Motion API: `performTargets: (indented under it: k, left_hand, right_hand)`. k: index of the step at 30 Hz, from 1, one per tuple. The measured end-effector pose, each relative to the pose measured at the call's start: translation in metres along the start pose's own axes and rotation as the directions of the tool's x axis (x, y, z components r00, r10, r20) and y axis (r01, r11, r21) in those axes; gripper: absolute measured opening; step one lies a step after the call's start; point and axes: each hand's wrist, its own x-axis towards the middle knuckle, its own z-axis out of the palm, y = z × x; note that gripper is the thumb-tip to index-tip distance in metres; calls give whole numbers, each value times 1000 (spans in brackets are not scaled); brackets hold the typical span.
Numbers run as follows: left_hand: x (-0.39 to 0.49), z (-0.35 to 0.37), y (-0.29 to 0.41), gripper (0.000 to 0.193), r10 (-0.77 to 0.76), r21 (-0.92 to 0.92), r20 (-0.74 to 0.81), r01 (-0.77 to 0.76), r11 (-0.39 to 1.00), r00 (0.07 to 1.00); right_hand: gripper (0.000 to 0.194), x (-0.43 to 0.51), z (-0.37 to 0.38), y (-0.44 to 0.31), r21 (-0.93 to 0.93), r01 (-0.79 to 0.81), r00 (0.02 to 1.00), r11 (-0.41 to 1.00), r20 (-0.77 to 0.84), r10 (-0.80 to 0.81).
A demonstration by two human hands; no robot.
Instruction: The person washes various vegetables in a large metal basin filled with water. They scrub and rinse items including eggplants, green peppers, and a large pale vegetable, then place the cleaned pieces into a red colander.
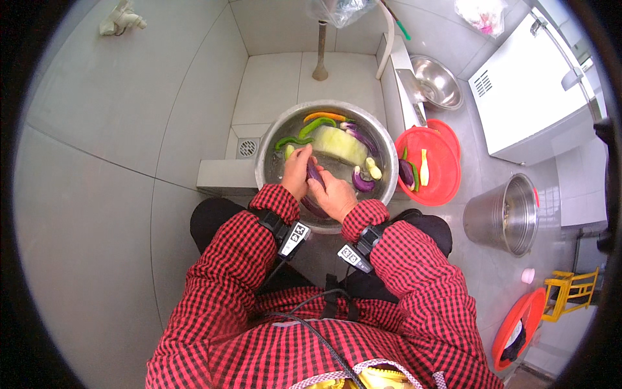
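Over a wide metal basin of water, my left hand and my right hand both grip one purple eggplant. Another long eggplant lies partly hidden below them. In the basin are a large pale piece of winter melon, green peppers, an orange pepper or carrot, a curled eggplant and small pale vegetable pieces. More purple eggplant rests along the melon's right side.
Right of the basin, a red plastic colander holds eggplant, green pepper and a pale yellow piece. A cleaver lies on a tiled ledge beside a metal bowl. Farther right stand a steel bucket and a yellow stool.
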Motion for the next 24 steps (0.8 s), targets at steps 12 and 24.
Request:
performTargets:
  k: [12,24]
  left_hand:
    - [11,-19,-25,47,-152,262,-111,177,949,982]
    - [9,-17,-34,45,-284,270,-14,277,922,959]
  right_hand:
    - [37,15,0,33,-130,-191,979,973,48,198]
    - [36,22,17,46,-247,-173,948,953,220,230]
